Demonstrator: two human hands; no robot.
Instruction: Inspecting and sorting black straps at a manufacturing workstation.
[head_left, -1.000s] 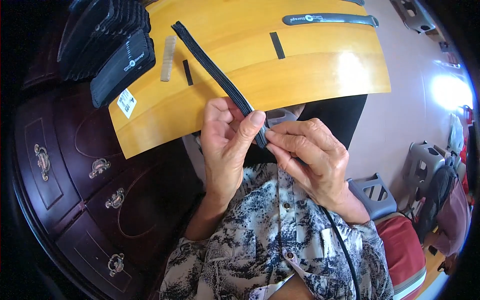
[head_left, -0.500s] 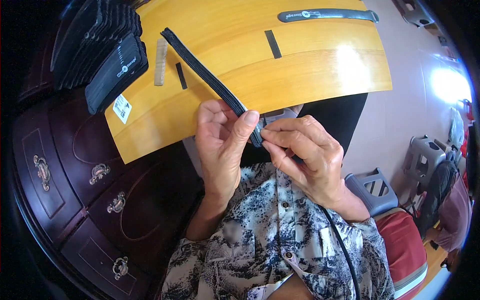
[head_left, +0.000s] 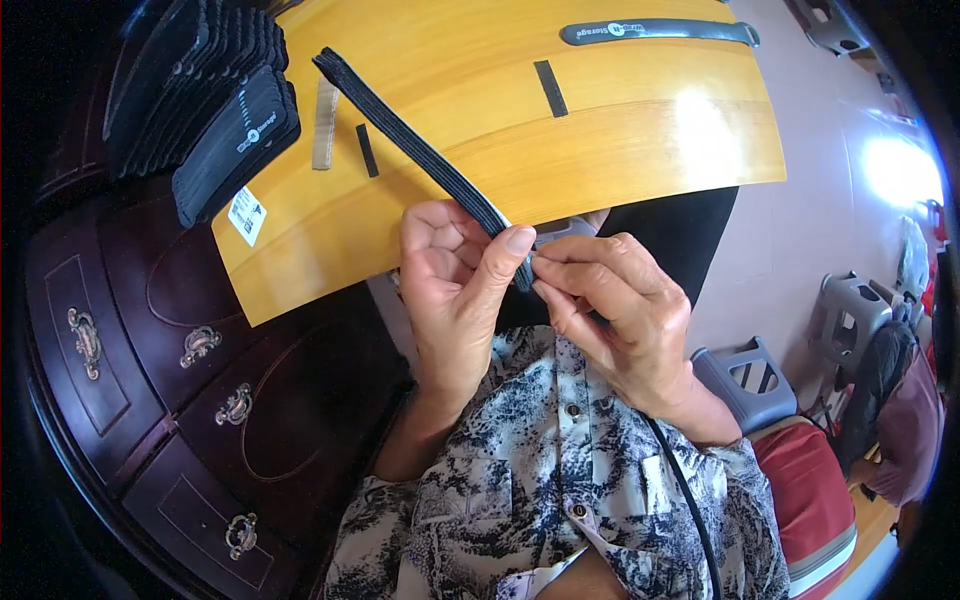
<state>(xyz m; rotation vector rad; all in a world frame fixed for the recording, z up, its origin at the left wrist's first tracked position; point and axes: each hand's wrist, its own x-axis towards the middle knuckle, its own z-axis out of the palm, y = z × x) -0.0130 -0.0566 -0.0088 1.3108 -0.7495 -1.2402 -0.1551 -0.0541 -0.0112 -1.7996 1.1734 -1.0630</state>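
A folded black strap [head_left: 410,145] slants over the yellow wooden table [head_left: 450,90], its far end up and to the left. My left hand [head_left: 455,275] is closed round its near part, with the thumb pressed on top. Close by, the fingertips of my right hand [head_left: 615,305] pinch at the strap's near end; just what lies between them is too small to make out. At the far right of the table lies a single grey-black strap [head_left: 655,33] with a ring at one end. Piles of black straps [head_left: 240,140] stand at the far left.
Two short black strips [head_left: 550,88] and a tan strip [head_left: 324,125] are on the tabletop, along with a white label [head_left: 246,216]. Dark drawers [head_left: 200,440] stand at left. Grey stools [head_left: 745,385] and a red bag [head_left: 805,490] are at right.
Both hands have shifted slightly right, and the strap's near end has come along. Its far end has moved a little up and left. My pinch stays at the near end.
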